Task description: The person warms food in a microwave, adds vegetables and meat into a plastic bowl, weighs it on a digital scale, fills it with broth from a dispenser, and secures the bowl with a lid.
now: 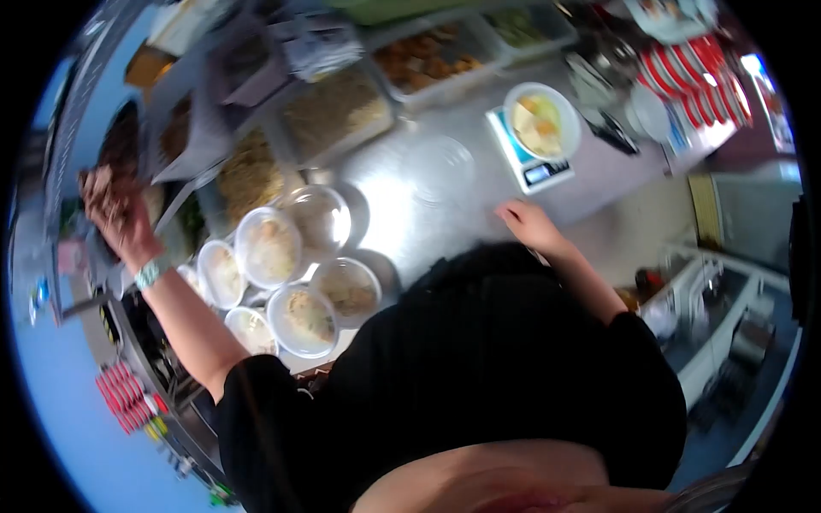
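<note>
My left hand (132, 232) reaches out to the far left, fingers closed around a clump of brown food pieces (104, 198) that look like sliced meat. Below that hand is a dark tub partly hidden by the arm. My right hand (528, 224) is loosely closed with nothing visible in it, just in front of a white and blue kitchen scale (534, 177). On the scale sits a round white bowl (560, 141) with pale and yellow-orange pieces inside. Several round plastic bowls of food (301, 321) stand together at the left front, some stacked.
Tubs of ingredients line the back: noodle-like strands (333, 115), browned chunks (428, 56), and yellowish shreds (248, 175). A transparent round lid or bowl (440, 167) lies mid-counter. Red and white stacked containers (693, 81) stand at right, near a black-handled item (614, 135).
</note>
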